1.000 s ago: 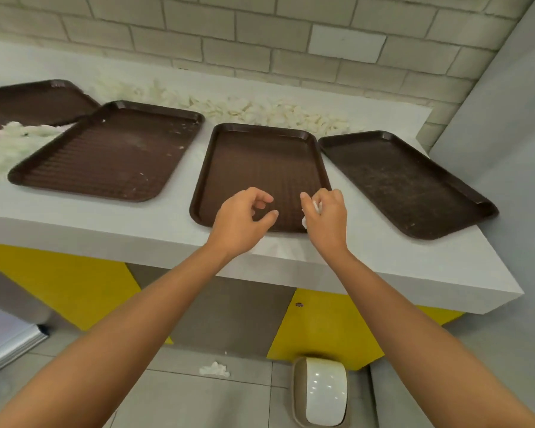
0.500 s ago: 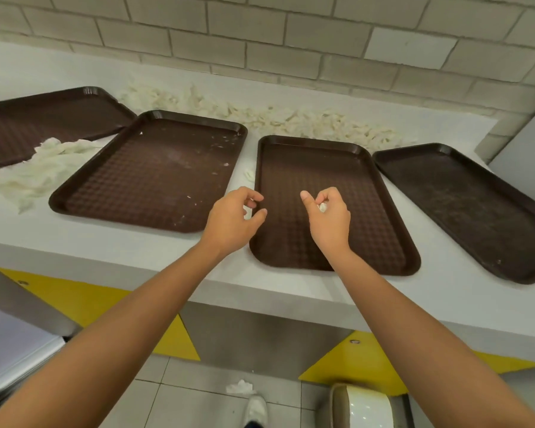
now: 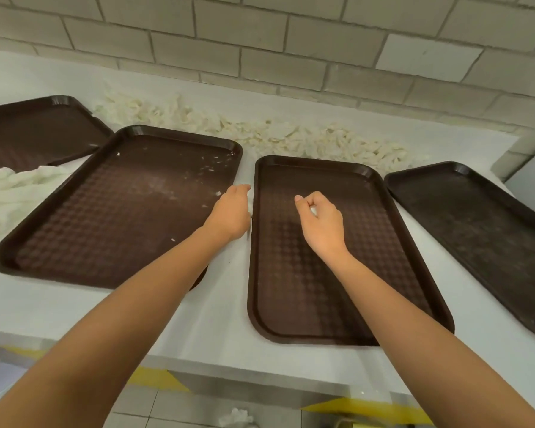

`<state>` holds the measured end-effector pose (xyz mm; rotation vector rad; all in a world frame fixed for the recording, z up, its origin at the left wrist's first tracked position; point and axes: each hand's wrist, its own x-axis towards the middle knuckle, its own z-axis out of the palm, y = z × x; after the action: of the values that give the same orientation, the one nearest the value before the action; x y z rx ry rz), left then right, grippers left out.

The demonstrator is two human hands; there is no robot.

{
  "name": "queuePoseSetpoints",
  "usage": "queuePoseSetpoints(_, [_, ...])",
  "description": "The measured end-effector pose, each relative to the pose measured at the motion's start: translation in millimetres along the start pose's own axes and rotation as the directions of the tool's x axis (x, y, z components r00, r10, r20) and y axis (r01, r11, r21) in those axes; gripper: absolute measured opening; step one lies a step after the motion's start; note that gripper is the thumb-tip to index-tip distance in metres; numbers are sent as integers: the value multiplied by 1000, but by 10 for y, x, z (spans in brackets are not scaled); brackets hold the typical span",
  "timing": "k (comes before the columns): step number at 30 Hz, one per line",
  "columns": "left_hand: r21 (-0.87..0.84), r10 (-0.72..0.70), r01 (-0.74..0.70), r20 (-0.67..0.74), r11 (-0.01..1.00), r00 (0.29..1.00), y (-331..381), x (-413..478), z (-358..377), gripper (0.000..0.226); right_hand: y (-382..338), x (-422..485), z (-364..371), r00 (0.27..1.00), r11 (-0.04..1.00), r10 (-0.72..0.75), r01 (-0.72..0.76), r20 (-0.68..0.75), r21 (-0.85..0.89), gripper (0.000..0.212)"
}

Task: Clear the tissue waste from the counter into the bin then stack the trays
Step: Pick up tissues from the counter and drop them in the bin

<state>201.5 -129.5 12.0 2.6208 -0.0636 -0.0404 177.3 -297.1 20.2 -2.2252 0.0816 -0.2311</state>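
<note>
Tissue scrap point(image 3: 313, 210), pinched in right hand point(image 3: 322, 222)

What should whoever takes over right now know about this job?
Left hand reaches into the gap between the flecked brown plastic tray and the cleaner brown plastic tray; its grip is hidden.
Right hand pinches a small white tissue scrap above the cleaner tray.
Shredded white tissue heaps lie along the wall and at far left.
Nothing stacked yet. Left: bin the tissue, stack the trays.
</note>
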Motion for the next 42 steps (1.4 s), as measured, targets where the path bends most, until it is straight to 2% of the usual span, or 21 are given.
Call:
queuePoseSetpoints(2, [95, 27, -29, 24, 995, 999, 5, 105, 19, 57, 5, 32, -12, 1000, 1000, 2, -2, -1, -27, 31])
queuePoseSetpoints(5, [294, 94, -95, 19, 951, 995, -12, 184, 35, 37, 11, 43, -33, 1000, 999, 20, -20, -10, -47, 32])
queuePoseSetpoints(10, [384, 157, -157, 31, 910, 987, -43, 175, -31, 26, -13, -21, 8, 998, 998, 54, -55, -14, -44, 30])
queuePoseSetpoints(14, [275, 169, -157, -23, 949, 985, -67, 105, -142, 26, -72, -124, 56, 998, 998, 57, -58, -24, -32, 32])
queuePoseSetpoints(19, [52, 233, -230, -63, 972, 970, -18, -129, -241, 29, -172, -301, 61, 995, 999, 48, -47, -82, 14, 49])
queuePoseSetpoints(23, [-125, 235, -239, -46, 963, 971, 80, -381, -262, 14, -234, -459, 22, 988, 999, 29, -31, -151, -12, 52])
queuePoseSetpoints(29, [-158, 305, -320, -113, 934, 946, 292, -820, -211, 42, -277, -807, -64, 977, 998, 47, -38, -210, 46, 46])
queuePoseSetpoints(34, [-300, 273, -279, -64, 912, 960, 558, -1191, -25, 42, -191, -1176, -279, 981, 998, -12, 1, -192, -56, 44])
queuePoseSetpoints(37, [-316, 315, -323, -76, 892, 946, 725, -1402, 114, 44, -62, -1381, -509, 982, 990, -50, 25, -180, -140, 45])
queuePoseSetpoints(42, [-298, 398, -403, -80, 865, 914, 1067, -1815, 427, 46, 273, -1738, -985, 972, 989, -85, 56, -218, -138, 48])
